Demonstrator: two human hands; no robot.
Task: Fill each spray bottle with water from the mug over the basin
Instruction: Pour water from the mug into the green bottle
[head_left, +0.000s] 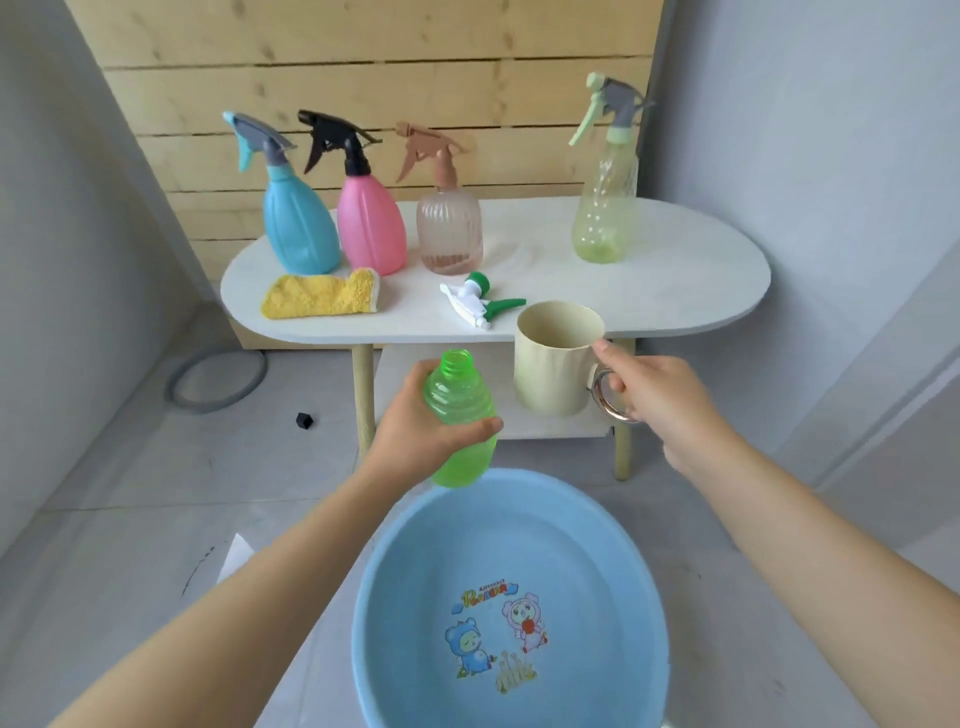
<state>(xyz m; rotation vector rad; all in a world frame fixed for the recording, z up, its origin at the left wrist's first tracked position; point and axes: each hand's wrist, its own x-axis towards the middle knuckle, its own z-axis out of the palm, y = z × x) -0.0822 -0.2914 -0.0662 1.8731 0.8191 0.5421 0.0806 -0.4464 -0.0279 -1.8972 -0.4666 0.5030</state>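
Two hands work above the round light-blue plastic basin (519, 525). The left hand (415, 431) grips an uncapped translucent green plastic bottle (460, 415), tilted, over the basin's far rim. The right hand (649, 389) holds a cream mug (553, 364) upright by its metal-ring handle, just beside the bottle. Beyond, a white oval table (649, 280) carries four capped spray bottles (369, 228), a yellow cloth (322, 296) and a loose green-and-white spray head (478, 299).

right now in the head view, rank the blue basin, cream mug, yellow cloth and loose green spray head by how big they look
1. blue basin, though it sits nearest the camera
2. cream mug
3. yellow cloth, close to the mug, and farther off, so unsure
4. loose green spray head
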